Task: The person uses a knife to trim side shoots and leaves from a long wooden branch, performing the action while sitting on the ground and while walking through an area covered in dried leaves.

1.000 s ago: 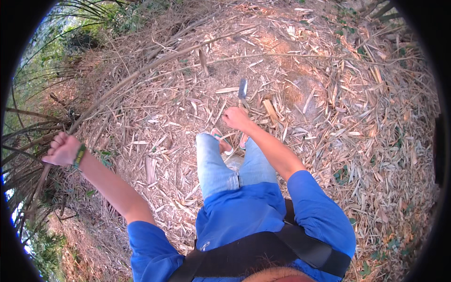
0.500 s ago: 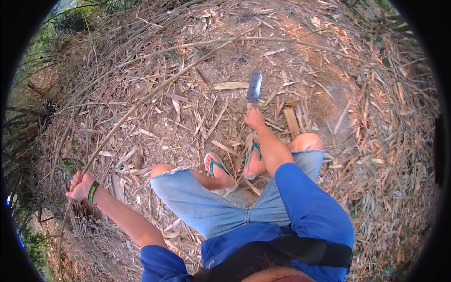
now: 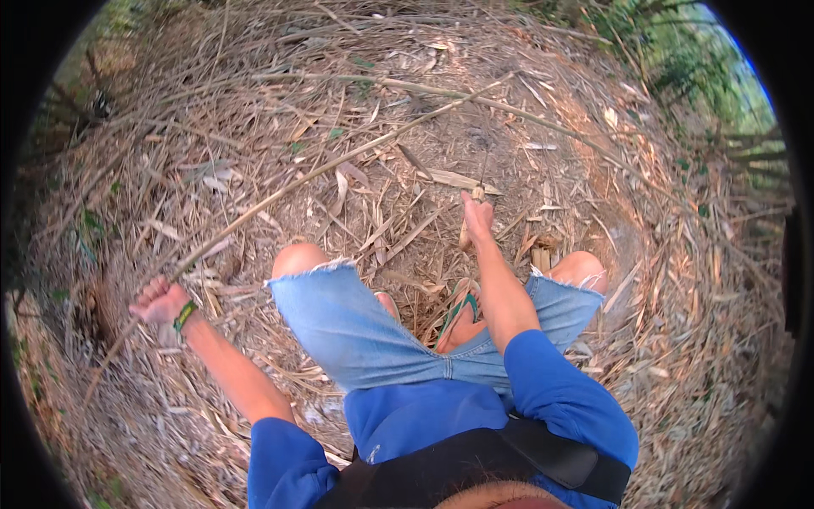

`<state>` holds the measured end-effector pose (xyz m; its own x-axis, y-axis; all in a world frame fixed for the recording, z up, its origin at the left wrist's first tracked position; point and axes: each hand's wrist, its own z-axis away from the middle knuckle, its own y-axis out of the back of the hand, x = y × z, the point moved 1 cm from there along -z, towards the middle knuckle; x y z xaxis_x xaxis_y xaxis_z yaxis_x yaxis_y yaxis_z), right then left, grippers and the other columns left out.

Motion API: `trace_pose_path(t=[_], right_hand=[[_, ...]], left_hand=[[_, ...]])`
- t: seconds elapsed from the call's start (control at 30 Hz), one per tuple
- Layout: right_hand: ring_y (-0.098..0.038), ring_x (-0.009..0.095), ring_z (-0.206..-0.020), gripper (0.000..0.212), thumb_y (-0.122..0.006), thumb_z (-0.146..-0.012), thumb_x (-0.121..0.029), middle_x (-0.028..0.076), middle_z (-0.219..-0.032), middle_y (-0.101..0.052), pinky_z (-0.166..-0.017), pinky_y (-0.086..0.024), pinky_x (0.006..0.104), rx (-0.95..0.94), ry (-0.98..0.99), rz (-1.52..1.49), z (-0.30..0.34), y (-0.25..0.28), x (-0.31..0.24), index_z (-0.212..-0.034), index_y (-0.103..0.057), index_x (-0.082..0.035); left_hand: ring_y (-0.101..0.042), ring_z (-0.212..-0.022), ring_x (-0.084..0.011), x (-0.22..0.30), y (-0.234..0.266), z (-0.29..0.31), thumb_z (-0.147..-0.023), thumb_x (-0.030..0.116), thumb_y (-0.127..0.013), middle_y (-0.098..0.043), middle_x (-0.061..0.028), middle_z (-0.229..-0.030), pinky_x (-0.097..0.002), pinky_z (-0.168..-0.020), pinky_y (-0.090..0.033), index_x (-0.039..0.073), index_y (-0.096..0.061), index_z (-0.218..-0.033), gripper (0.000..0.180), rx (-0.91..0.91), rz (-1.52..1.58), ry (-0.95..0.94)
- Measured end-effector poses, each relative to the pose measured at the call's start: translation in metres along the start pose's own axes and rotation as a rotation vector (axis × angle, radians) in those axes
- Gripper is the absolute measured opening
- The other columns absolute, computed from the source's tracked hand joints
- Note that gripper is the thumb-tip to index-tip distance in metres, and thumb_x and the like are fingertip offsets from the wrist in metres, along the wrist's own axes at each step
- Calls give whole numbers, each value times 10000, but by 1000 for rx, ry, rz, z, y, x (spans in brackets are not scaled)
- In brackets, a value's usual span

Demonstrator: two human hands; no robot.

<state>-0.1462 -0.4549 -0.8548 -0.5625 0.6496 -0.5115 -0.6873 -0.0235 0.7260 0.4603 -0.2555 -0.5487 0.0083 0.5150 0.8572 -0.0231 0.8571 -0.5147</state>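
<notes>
My left hand [image 3: 161, 302] is closed around a long thin wooden pole [image 3: 271, 201]. The pole slants from beyond that hand up to the far middle, where its end crosses another thin stem [image 3: 390, 82] lying across the ground. In my right hand [image 3: 477, 219] is a cleaver [image 3: 478, 193], gripped by its wooden handle ahead of my right knee. Its blade is turned nearly edge-on, so only a thin dark line of it shows. The pole and the cleaver are apart.
Dry leaves, splinters and strips [image 3: 458, 179] litter the ground all round. A short cut stump [image 3: 541, 254] stands beside my right knee. My sandalled foot [image 3: 463, 322] is between my knees. Green bushes [image 3: 678, 59] grow at the far right.
The cleaver has turned from showing its flat blade to nearly edge-on. My left hand and the pole have shifted slightly, and the whole view has tilted.
</notes>
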Motion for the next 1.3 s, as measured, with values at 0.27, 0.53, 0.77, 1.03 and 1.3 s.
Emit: trace_pose_path(t=[0.27, 0.53, 0.77, 1.03, 1.3], right_hand=[[-609, 159, -617, 222, -662, -830, -275, 73, -690, -629, -558, -476, 326, -304, 512, -57, 70, 40, -204, -829, -654, -52], [-570, 136, -530, 191, -695, -819, -228, 33, -597, -586, -527, -460, 305, 26, 1396, -652, 202, 151, -422, -774, -615, -61], [-625, 328, -1095, 490, -671, -782, -224, 244, -1154, -646, -913, -492, 425, -296, 23, 227, 61, -82, -15, -1152, -617, 94], [-562, 172, -488, 161, -701, -759, -108, 82, -619, -607, -452, -441, 345, -511, 2, 72, 53, -45, -5, -704, -644, 33], [-616, 214, -527, 246, -693, -750, -183, 127, -625, -631, -519, -473, 377, -426, -79, 11, 75, -58, -9, -724, -663, 59]], left_hand=[[-118, -458, -123, 12, -12, 12, -1049, 494, -199, -164, 34, -486, -288, -452, -167, 192, -172, -576, 561, 5, -45, -67], [-89, -473, -123, 1, -20, -10, -1058, 469, -204, -146, 50, -501, -278, -455, -150, 184, -173, -602, 539, -111, 18, -119], [-260, -421, -91, -48, -14, 48, -1055, 288, -388, -268, 29, -467, -285, -443, -295, 164, -288, -615, 467, -262, -296, 7], [-154, -470, -132, -43, -3, 26, -1065, 459, -203, -176, 37, -503, -294, -491, -228, 159, -213, -587, 565, -349, 111, 86], [-335, -431, -128, -43, 33, -9, -1018, 577, -226, -351, 7, -527, -281, -452, -380, 162, -287, -642, 564, 379, 205, 168]])
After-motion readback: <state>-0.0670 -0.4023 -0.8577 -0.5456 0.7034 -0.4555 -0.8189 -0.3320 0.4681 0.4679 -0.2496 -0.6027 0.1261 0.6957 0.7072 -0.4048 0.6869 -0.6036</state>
